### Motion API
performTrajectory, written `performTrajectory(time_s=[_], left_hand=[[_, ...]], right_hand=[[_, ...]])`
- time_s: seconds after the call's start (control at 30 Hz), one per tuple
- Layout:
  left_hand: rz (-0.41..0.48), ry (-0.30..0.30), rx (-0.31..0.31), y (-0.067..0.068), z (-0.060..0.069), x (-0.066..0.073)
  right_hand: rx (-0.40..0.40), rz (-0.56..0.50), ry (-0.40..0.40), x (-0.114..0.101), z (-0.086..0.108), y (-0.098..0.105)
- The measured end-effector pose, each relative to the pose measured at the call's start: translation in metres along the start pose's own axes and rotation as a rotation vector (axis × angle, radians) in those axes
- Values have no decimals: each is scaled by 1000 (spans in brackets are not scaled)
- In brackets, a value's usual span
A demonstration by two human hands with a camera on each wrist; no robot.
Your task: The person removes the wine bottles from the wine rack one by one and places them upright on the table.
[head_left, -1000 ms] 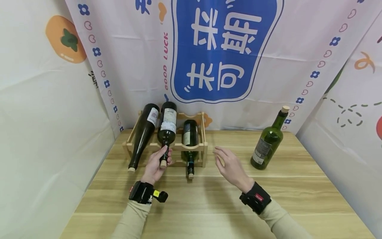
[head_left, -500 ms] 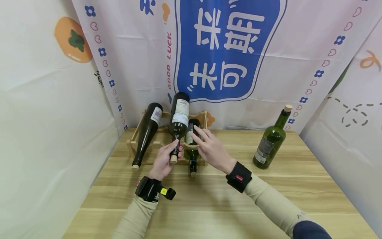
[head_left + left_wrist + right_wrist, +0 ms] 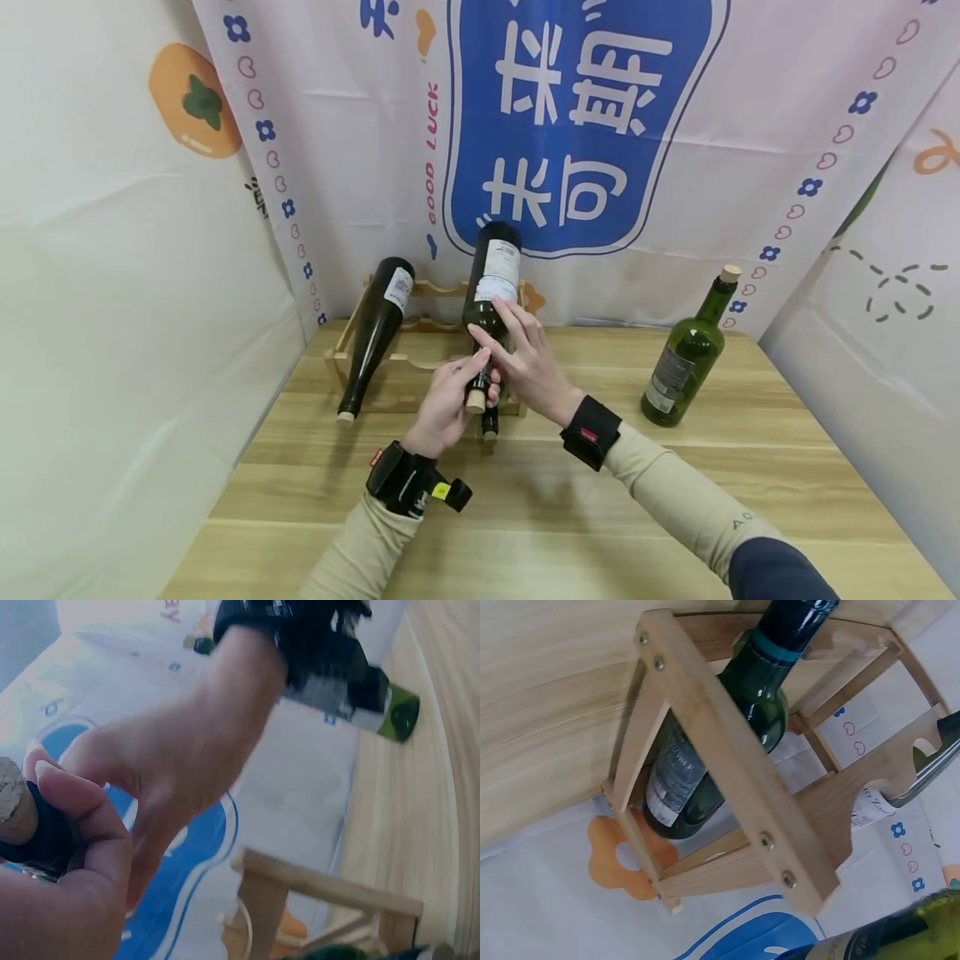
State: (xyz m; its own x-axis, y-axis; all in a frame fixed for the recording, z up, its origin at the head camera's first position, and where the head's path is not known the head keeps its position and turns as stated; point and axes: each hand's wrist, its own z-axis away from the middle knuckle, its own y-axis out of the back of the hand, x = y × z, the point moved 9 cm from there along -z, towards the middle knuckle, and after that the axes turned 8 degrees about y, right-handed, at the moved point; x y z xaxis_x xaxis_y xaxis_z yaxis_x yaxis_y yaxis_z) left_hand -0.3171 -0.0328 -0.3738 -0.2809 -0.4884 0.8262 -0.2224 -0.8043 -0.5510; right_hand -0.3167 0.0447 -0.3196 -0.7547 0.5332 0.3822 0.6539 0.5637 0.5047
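My left hand (image 3: 444, 408) grips the neck of a dark, corked wine bottle (image 3: 497, 257), which is raised with its base up toward the back. At its shoulder, the extended fingers of my right hand (image 3: 531, 367) lie across the bottle; whether all of them touch it is unclear. The left wrist view shows the cork (image 3: 13, 802) close up beside the left thumb. Below is a wooden wine rack (image 3: 735, 765), whose lower level holds a green bottle (image 3: 761, 712), partly hidden by the hands in the head view. The right wrist view does not show the right hand.
Another dark bottle (image 3: 375, 333) lies tilted on the rack's upper left, its cork toward me. A green corked bottle (image 3: 678, 367) stands on the wooden table (image 3: 675, 500) at the right. A printed cloth (image 3: 367, 167) hangs behind the rack.
The left hand has lifted the bottle off the rack's upper middle and carried it right, above the lower bottle. From the right, the right hand has come in to its shoulder.
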Motion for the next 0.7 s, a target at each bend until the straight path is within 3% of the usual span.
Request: performTrajectory(time_s=[0.17,0.3,0.5,0.7], left_hand=[[-49,46,-39,-17,1,-7],[-107,53,-46,-25,1,-12],[-181,9,-96,-36,-4,-14],[-312,-20,-165,-45,-14,-17]], right_hand=[[119,19,13,5,4,16],[154,-7,26,8,8,25],[136,-17,29,10,12,36],[104,31,38,14,17,44]])
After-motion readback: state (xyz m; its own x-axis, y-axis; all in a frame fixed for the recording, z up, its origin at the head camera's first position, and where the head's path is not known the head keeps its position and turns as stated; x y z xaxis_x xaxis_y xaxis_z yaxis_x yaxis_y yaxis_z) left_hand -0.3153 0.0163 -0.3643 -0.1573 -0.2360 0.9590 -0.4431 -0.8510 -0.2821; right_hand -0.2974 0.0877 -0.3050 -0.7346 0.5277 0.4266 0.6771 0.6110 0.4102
